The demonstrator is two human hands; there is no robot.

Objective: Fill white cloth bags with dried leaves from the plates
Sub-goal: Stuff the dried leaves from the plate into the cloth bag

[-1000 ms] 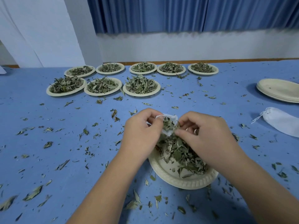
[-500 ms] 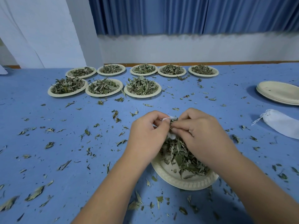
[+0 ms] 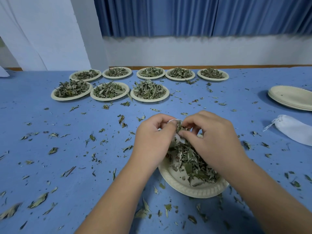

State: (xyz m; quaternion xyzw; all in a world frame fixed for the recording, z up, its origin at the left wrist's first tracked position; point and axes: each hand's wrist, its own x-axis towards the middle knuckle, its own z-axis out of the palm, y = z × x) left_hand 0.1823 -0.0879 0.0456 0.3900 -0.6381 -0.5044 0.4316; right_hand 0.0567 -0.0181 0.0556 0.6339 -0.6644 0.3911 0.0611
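White cloth bag [image 3: 179,139] held over plate [image 3: 194,191] toward front edge of blue counter [image 3: 50,166]. Left grip [image 3: 152,141] curled, pinching bag rim. Right grip [image 3: 214,141] pinching dried leaves [image 3: 180,128] at bag mouth. More leaves heaped on plate beneath. Second bag [image 3: 295,130] lies near right edge, just beside stacked plates [image 3: 292,98]

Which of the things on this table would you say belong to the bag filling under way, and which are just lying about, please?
In use: left hand holding the cloth bag; right hand pinching dried leaves; near plate; eight full plates waiting.
Lying about: empty plate stack; drawstring bag at right; scattered leaf bits.
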